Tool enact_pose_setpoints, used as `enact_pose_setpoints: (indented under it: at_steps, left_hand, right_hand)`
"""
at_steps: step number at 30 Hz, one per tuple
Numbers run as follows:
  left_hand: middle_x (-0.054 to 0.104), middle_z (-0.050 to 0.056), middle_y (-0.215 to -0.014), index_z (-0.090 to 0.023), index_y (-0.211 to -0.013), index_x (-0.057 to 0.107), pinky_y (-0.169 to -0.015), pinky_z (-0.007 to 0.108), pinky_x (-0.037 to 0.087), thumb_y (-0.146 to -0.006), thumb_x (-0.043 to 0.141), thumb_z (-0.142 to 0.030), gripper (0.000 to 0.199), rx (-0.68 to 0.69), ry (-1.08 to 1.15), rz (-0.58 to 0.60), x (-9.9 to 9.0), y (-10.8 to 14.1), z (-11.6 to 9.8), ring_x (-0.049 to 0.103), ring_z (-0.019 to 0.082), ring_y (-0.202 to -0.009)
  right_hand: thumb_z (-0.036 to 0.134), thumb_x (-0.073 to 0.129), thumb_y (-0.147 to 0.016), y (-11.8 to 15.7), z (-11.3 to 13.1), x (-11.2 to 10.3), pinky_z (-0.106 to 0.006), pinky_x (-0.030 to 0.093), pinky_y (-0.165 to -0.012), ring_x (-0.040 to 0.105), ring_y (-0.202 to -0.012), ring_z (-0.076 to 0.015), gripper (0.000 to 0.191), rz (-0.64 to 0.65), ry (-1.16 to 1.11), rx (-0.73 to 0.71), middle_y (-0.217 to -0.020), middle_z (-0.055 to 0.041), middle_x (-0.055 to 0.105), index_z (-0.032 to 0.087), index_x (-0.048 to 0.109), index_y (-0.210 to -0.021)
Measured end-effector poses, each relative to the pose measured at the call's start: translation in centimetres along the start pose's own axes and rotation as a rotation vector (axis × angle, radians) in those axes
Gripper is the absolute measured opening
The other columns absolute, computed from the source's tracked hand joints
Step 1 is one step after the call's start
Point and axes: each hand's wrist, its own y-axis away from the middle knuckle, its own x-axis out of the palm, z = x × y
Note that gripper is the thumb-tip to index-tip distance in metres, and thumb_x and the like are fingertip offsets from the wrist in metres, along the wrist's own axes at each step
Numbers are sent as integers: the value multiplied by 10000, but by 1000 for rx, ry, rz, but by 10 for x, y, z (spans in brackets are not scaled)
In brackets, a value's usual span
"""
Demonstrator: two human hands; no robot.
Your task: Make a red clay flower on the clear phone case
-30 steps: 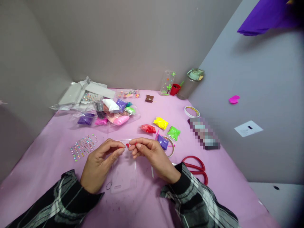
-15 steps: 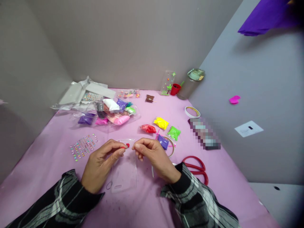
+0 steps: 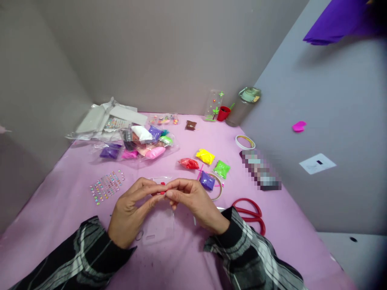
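My left hand (image 3: 133, 207) is closed in a pinch on a small piece of red clay (image 3: 162, 193), which shows between thumb and forefinger. The fingertips of my right hand (image 3: 193, 199) meet those of the left at this piece, pinched together; whether they grip the clay or something tiny of their own is hidden. Beneath both hands a transparent phone case (image 3: 159, 229) lies flat on the pink-covered table. Another red bit shows just beyond the fingertips, over the top part of the case. A packet of red clay (image 3: 189, 163) lies past my right hand.
Yellow (image 3: 205, 156), green (image 3: 221, 169) and purple clay packets (image 3: 207, 181) lie right of centre, near a tape roll (image 3: 245, 142). Red-handled scissors (image 3: 248, 215) rest by my right sleeve. Gem stickers (image 3: 107, 186) lie left, bagged clay packets (image 3: 155, 152) behind. A bottle (image 3: 242, 106) stands back right.
My hands have come together: the right fingertips, apart from the left before, now touch them at the red clay. The left fingers have shifted slightly right.
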Motion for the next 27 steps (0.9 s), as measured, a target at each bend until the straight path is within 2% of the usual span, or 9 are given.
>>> enact_pose_setpoints:
  at_steps: [6,12,16,20,23,27]
  left_hand:
    - [672,7,-886,-359,-1034,802,-775,282,534,-924,681,-267,188,16,-30,-3,1,2,4,664,171,-839]
    - [683,10,-918,-342,-1059,784,-788,295,545,-909,689,-215,219,48,-48,17,2,4,4,667,180,-873]
    - [684,7,-961,-337,-1100,759,-819,281,531,-905,686,-144,284,134,-106,15,3,5,4,659,166,-908]
    - [688,10,-972,-309,-1062,757,-842,266,516,-913,664,-109,266,215,-155,9,2,5,3,651,163,-943]
    - [692,-4,-954,-289,-1009,741,-856,254,502,-919,665,-129,198,164,-127,-6,1,4,1,650,153,-930]
    - [686,-27,-927,-278,-952,715,-859,233,482,-937,658,-214,87,17,-60,-57,0,1,0,640,137,-912]
  right_hand:
    - [418,832,-776,2,1,2,-241,452,-603,539,-591,-87,278,11,3,9,-720,21,658,181,770,-907]
    - [304,796,-756,1,-1,4,-231,403,-578,496,-549,-79,155,-18,-21,28,-642,50,613,178,721,-806]
    - [197,706,-737,0,-3,3,-229,388,-573,483,-551,-81,40,-32,22,9,-637,60,585,186,673,-755]
    - [168,666,-731,0,-4,3,-227,371,-566,475,-532,-75,27,-16,29,10,-616,62,570,177,660,-756]
    - [173,684,-745,1,-1,2,-226,386,-563,496,-520,-75,24,14,-53,26,-599,58,572,168,660,-742]
    - [257,772,-778,0,0,0,-221,420,-560,534,-530,-74,118,13,-171,31,-641,49,602,165,698,-786]
